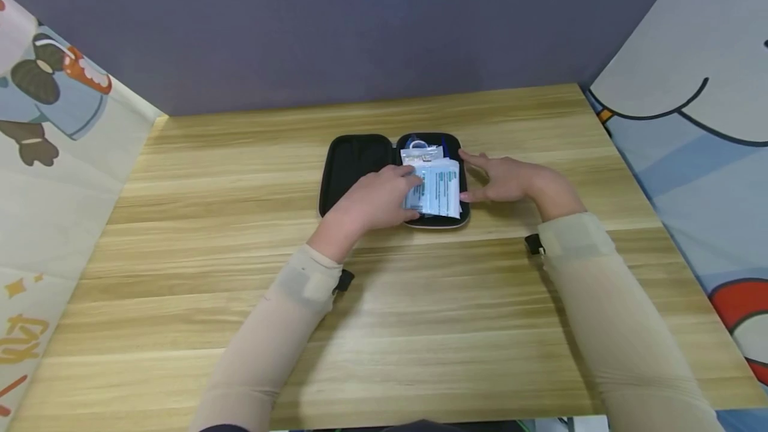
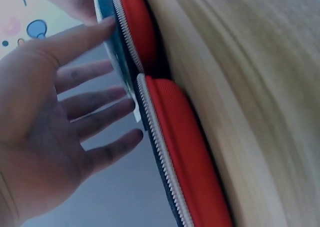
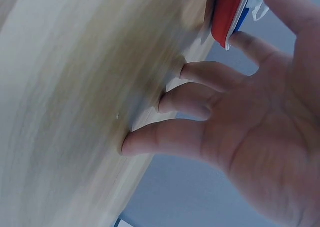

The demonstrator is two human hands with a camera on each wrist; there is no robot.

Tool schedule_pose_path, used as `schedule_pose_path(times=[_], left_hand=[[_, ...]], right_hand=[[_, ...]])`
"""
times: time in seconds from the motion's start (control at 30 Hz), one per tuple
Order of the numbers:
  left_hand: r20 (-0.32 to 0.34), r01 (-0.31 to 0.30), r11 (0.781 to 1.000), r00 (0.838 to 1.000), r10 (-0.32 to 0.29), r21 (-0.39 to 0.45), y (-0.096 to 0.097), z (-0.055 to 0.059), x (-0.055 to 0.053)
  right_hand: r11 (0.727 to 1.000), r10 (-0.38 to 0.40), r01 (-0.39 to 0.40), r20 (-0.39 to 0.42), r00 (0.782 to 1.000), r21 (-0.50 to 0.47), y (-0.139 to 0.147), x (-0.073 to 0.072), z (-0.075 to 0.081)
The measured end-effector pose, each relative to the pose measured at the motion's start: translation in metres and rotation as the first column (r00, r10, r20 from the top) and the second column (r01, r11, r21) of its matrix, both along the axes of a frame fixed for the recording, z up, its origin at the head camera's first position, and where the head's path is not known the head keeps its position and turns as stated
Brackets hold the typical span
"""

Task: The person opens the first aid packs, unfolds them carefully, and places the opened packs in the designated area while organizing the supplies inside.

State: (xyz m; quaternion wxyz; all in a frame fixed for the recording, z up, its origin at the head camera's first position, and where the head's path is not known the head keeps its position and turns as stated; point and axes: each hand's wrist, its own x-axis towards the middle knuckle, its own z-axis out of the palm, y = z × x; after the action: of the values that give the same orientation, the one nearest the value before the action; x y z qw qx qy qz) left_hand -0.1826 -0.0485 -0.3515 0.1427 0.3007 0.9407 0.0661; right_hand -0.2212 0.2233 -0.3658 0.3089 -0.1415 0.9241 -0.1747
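Head view has the left hand (image 1: 384,197) touching packets (image 1: 441,189) inside the case (image 1: 359,164), apparently settling them; pressing them flat seems called for next. Left wrist shows straight fingers (image 2: 117,148), clasping nothing; right wrist shows the right hand (image 3: 265,117) splayed beside the case, empty.

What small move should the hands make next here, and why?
Probably the left hand should press the packets down: in the left wrist view they show above the zippered rim of the open case, that hand lies over them, and the right hand is at the case's side, placed to steady it.
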Motion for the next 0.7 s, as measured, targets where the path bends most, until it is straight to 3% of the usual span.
schedule_pose_path(times=[0.1, 0.17, 0.23, 0.3, 0.37, 0.4, 0.47, 0.53, 0.57, 0.63, 0.7], left_hand=[[0.021, 0.007, 0.994, 1.000, -0.009, 0.105, -0.007, 0.003, -0.001], [-0.007, 0.012, 0.979, 1.000, -0.010, 0.204, -0.014, 0.007, -0.004], [-0.074, 0.005, 0.949, 0.997, 0.019, 0.317, -0.021, 0.012, -0.007], [-0.136, -0.027, 0.894, 0.986, 0.097, 0.447, -0.029, 0.019, -0.012], [-0.121, -0.094, 0.796, 0.971, 0.206, 0.598, -0.038, 0.027, -0.016], [-0.079, -0.145, 0.730, 0.962, 0.263, 0.668, -0.043, 0.031, -0.018], [0.038, -0.254, 0.575, 0.932, 0.359, 0.778, -0.054, 0.039, -0.022], [0.173, -0.357, 0.425, 0.894, 0.412, 0.832, -0.064, 0.043, -0.027], [0.231, -0.400, 0.364, 0.874, 0.427, 0.841, -0.070, 0.045, -0.030], [0.321, -0.470, 0.275, 0.834, 0.448, 0.839, -0.082, 0.046, -0.034], [0.382, -0.523, 0.223, 0.799, 0.465, 0.823, -0.094, 0.045, -0.038]], right_hand=[[1.000, -0.001, 0.001, 0.001, 1.000, -0.007, 0.000, 0.001, 0.001], [1.000, 0.002, -0.002, 0.000, 1.000, -0.013, 0.001, 0.002, 0.002], [1.000, 0.004, -0.004, 0.000, 1.000, -0.017, 0.001, 0.002, 0.003], [1.000, 0.006, -0.006, -0.001, 1.000, -0.020, 0.001, 0.003, 0.003], [1.000, 0.002, -0.002, 0.001, 1.000, -0.021, 0.000, 0.004, 0.004], [1.000, 0.002, -0.002, 0.001, 1.000, -0.022, 0.000, 0.004, 0.004], [1.000, 0.001, -0.001, 0.000, 1.000, -0.021, 0.000, 0.004, 0.004], [1.000, 0.000, 0.000, -0.002, 1.000, -0.020, 0.000, 0.005, 0.004], [1.000, 0.002, -0.002, -0.004, 1.000, -0.019, 0.000, 0.005, 0.004], [1.000, 0.008, -0.008, -0.011, 1.000, -0.020, 0.000, 0.006, 0.004], [1.000, 0.012, -0.012, -0.014, 1.000, -0.024, -0.001, 0.006, 0.004]])
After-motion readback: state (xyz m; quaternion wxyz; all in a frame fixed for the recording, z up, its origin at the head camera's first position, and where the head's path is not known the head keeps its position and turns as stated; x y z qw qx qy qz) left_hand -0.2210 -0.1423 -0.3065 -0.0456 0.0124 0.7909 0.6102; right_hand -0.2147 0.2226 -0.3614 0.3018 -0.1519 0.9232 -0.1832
